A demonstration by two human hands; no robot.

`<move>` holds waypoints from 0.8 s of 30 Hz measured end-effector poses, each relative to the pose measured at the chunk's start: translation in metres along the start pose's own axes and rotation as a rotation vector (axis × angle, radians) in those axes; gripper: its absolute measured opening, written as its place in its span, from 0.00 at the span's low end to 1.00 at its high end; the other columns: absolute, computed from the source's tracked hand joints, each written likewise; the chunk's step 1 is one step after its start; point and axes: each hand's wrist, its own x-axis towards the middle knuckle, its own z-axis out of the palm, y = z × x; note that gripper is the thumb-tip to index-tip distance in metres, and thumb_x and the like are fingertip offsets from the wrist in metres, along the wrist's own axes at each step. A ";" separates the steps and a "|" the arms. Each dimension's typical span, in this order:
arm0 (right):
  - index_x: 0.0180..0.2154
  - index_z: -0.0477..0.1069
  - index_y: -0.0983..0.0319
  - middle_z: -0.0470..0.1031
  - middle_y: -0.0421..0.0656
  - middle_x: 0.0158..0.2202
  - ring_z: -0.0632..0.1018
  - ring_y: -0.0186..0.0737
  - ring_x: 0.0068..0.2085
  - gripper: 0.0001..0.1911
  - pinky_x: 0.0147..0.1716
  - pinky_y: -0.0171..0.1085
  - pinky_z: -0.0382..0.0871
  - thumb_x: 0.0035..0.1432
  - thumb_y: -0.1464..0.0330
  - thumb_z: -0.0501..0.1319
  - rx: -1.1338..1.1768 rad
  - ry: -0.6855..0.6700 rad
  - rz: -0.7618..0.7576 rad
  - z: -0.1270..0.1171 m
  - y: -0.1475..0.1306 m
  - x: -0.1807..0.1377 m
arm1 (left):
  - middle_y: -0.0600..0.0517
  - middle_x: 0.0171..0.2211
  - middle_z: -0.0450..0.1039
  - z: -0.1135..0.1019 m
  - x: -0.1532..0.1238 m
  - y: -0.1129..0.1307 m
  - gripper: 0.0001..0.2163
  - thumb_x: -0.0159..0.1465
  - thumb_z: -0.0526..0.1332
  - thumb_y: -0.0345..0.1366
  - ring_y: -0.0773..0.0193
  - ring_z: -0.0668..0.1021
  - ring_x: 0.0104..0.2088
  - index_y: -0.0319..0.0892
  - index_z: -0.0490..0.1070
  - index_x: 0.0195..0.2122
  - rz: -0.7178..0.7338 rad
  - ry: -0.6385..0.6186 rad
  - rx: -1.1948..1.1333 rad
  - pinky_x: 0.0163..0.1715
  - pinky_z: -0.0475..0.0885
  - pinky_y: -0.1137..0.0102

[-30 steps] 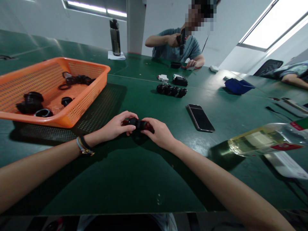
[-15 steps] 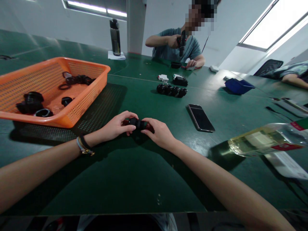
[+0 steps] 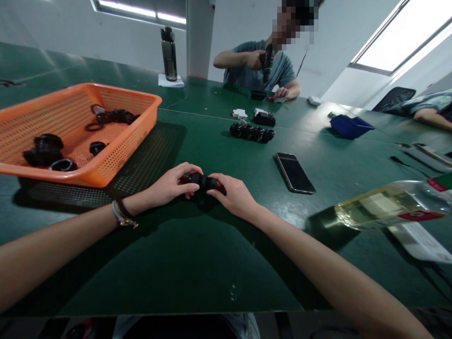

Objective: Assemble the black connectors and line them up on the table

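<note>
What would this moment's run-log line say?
left hand and right hand: both holding one black part | left: orange basket with black items | right: phone on green table

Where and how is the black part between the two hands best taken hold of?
Probably by its two ends, coming from the left and from the right. The black part is elongated and held crosswise, so each end faces one side; the left hand pinches the left end, the right hand the other. Both ends are partly hidden.
</note>
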 end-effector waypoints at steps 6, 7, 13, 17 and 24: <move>0.43 0.66 0.64 0.72 0.42 0.30 0.72 0.35 0.31 0.13 0.32 0.35 0.64 0.55 0.66 0.58 -0.001 -0.012 0.009 0.000 0.000 0.000 | 0.53 0.37 0.60 0.000 0.000 0.001 0.14 0.54 0.60 0.40 0.72 0.72 0.25 0.40 0.64 0.40 -0.012 -0.001 0.003 0.23 0.73 0.74; 0.43 0.66 0.64 0.72 0.42 0.30 0.72 0.35 0.31 0.13 0.32 0.35 0.64 0.55 0.66 0.58 -0.003 -0.012 0.010 0.000 0.000 0.001 | 0.53 0.37 0.60 0.000 0.001 0.001 0.14 0.54 0.60 0.39 0.72 0.72 0.25 0.40 0.63 0.40 -0.012 0.001 0.002 0.23 0.73 0.74; 0.42 0.66 0.64 0.72 0.42 0.30 0.72 0.35 0.31 0.13 0.32 0.35 0.64 0.55 0.66 0.58 -0.007 -0.017 0.009 0.000 0.000 0.000 | 0.52 0.37 0.61 0.001 0.001 0.001 0.15 0.53 0.60 0.40 0.70 0.72 0.27 0.41 0.64 0.40 0.001 0.005 -0.010 0.23 0.73 0.74; 0.43 0.66 0.63 0.72 0.44 0.33 0.72 0.36 0.33 0.13 0.34 0.37 0.66 0.55 0.66 0.58 -0.005 0.025 -0.017 0.001 0.002 0.000 | 0.52 0.38 0.60 0.001 0.001 0.001 0.15 0.53 0.60 0.40 0.70 0.72 0.27 0.41 0.64 0.40 -0.007 0.011 -0.009 0.23 0.73 0.73; 0.45 0.62 0.63 0.72 0.43 0.35 0.73 0.37 0.35 0.19 0.36 0.38 0.68 0.51 0.68 0.61 0.073 0.064 -0.055 0.001 0.003 -0.002 | 0.53 0.37 0.61 0.000 0.001 0.003 0.14 0.53 0.60 0.39 0.72 0.72 0.25 0.41 0.63 0.39 -0.019 0.001 -0.006 0.23 0.73 0.74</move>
